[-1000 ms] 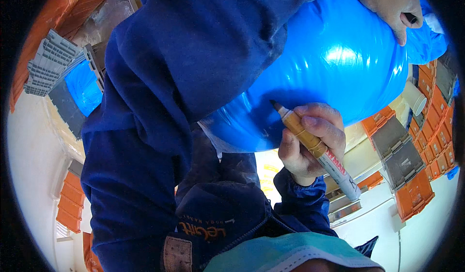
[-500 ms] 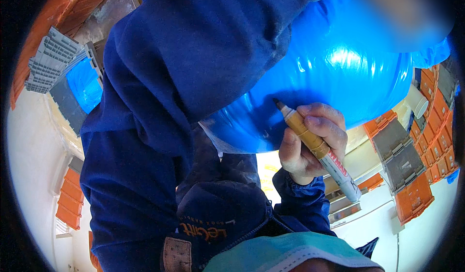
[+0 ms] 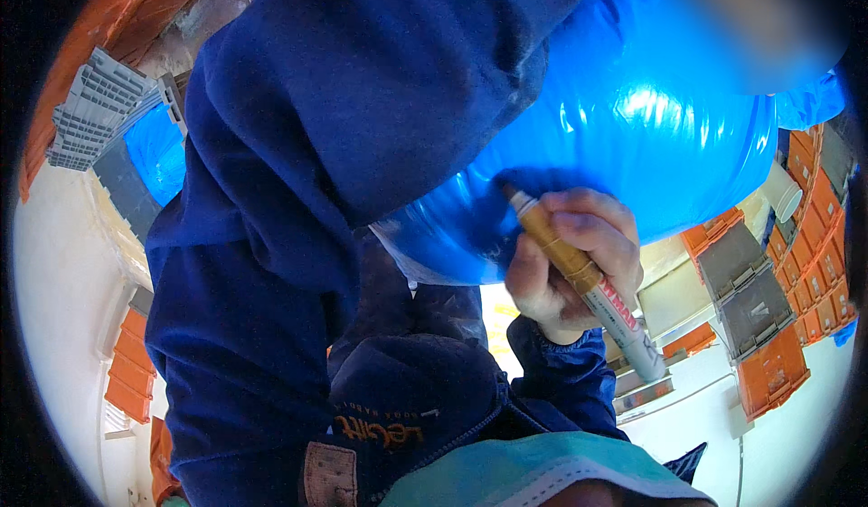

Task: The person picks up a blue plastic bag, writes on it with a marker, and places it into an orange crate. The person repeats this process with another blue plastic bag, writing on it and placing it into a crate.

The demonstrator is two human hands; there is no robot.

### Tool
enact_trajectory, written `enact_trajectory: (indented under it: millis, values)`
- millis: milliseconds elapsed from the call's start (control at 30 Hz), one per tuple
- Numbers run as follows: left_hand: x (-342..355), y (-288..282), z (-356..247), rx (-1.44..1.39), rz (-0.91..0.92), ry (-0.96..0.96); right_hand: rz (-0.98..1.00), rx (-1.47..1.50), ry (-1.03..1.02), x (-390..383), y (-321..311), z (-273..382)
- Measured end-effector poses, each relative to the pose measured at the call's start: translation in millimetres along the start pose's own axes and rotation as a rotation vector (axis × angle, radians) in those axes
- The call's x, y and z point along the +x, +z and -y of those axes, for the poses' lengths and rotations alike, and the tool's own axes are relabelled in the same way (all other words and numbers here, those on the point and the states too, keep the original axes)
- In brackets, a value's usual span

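Blue bag (image 3: 687, 136) crowds right hand (image 3: 574, 267) gripping marker (image 3: 579, 281).

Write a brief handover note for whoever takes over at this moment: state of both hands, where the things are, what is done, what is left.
Right hand: gripping a gold marker, tip touching the lower side of the shiny blue bag.
Left hand: hidden in a blur at the top right; only its dark blue sleeve shows, lying across the bag.
Done: no mark can be made out on the bag.
Left: probably the marking itself; keep the bag steady.
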State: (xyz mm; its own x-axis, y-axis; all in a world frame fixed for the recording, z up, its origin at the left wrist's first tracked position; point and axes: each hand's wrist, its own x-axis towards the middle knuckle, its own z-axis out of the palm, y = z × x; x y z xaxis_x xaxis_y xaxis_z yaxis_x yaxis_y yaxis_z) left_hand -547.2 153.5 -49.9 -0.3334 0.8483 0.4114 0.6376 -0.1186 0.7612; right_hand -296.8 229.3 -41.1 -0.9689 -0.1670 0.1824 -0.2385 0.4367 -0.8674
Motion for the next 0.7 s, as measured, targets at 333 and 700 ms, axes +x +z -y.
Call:
enact_trajectory:
  millis: [333,700]
  values:
    - [1,-3,2,-0.030,0.011,0.008,-0.118,0.039,0.060,-6,-1,0]
    - [8,14,-1,0.115,-0.091,-0.079,-0.198,0.072,0.078,-8,5,-2]
